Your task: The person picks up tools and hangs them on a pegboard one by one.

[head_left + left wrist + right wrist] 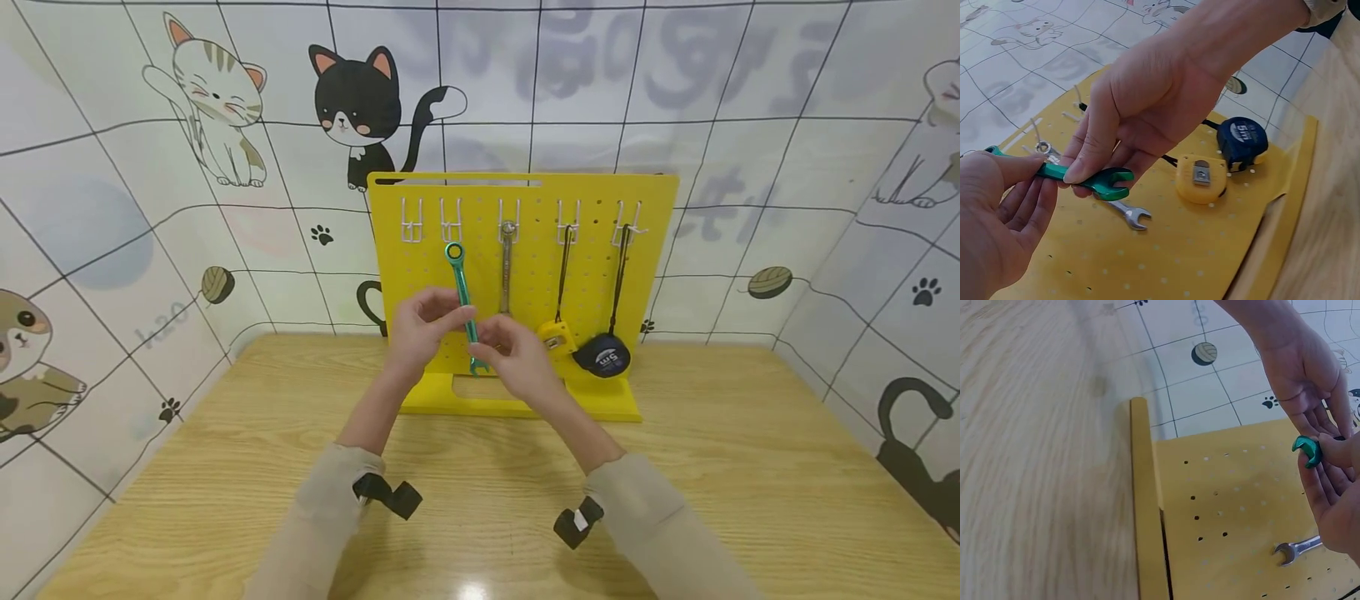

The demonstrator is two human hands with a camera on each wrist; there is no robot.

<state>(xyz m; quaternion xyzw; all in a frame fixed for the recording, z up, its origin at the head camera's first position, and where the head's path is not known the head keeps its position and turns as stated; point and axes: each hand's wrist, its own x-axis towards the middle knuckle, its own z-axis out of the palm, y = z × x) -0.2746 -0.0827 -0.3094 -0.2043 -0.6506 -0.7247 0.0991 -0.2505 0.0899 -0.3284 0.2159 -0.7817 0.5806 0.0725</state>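
A green combination wrench [462, 283] is held in front of the yellow pegboard [652, 250], its ring end up and its open end down. My left hand [422, 329] pinches it around the middle of the shaft. Lower down, near the open end, my right hand [517, 354] pinches it between thumb and fingers. In the left wrist view the wrench's open jaw [1113, 183] sticks out past the right thumb. The two leftmost white hooks [412, 225] on the board hold nothing, and the ring end is just below the second one.
A silver wrench [506, 267] hangs from the middle hook. To its right hang a small yellow tape measure [556, 337] and a dark blue tape measure [606, 356], both on black cords. The board's yellow base [525, 408] stands on a wooden table [225, 467] against a cat-patterned wall covering.
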